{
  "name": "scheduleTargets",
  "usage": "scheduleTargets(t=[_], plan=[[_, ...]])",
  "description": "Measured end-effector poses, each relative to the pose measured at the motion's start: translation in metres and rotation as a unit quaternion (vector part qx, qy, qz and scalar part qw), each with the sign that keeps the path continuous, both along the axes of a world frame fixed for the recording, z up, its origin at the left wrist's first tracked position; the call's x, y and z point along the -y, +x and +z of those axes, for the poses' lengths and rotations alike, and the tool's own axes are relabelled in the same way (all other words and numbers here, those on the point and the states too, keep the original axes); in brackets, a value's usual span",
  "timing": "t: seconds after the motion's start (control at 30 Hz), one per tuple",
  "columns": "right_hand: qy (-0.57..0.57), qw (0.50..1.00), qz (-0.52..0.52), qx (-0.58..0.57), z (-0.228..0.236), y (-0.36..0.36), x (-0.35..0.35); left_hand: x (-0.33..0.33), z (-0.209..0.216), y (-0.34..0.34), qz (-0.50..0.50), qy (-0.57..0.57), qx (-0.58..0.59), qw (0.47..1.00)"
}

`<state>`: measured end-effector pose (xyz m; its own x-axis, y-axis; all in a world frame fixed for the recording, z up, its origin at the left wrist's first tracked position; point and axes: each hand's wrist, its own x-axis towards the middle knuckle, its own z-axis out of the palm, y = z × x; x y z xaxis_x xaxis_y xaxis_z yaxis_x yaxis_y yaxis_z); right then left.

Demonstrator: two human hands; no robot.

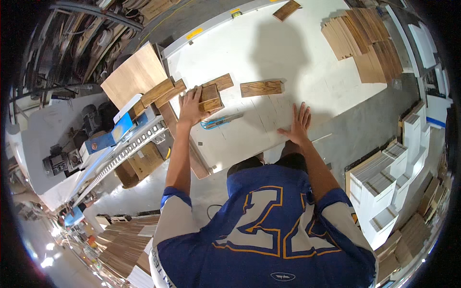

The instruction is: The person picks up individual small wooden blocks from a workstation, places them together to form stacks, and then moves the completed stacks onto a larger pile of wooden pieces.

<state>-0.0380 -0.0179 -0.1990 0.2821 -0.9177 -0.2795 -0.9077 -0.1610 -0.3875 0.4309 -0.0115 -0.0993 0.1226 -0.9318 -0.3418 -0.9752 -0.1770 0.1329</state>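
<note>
My left hand (191,108) rests at the left end of some short brown wood pieces (210,98) on the white table. Its fingers are stretched out and touch or nearly touch the wood. Another dark-grained piece (224,81) lies just behind these. My right hand (298,126) is open with fingers spread, near the table's front edge, holding nothing. A single wood piece (260,88) lies flat beyond it, apart from both hands. In front of the left hand's wood is a blue-handled tool (214,123), perhaps a utility knife.
Stacked wood pieces (362,38) stand at the table's far right. One piece (287,10) lies at the far edge near a long level (211,30). A light wood panel (135,74) and more strips sit at left. White panels (379,187) are stacked on the right.
</note>
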Motion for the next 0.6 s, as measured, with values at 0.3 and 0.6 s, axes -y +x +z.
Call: scheduleTargets(t=[0.3,0.6], plan=[[0.012,1.0,0.0,-0.005,0.006,0.001,0.001,-0.024,-0.021,-0.003,0.026,-0.101,-0.008,0.994],[0.032,0.999,0.009,-0.044,0.007,0.006,0.005,-0.034,-0.014,-0.044,0.01,-0.223,0.002,0.975]])
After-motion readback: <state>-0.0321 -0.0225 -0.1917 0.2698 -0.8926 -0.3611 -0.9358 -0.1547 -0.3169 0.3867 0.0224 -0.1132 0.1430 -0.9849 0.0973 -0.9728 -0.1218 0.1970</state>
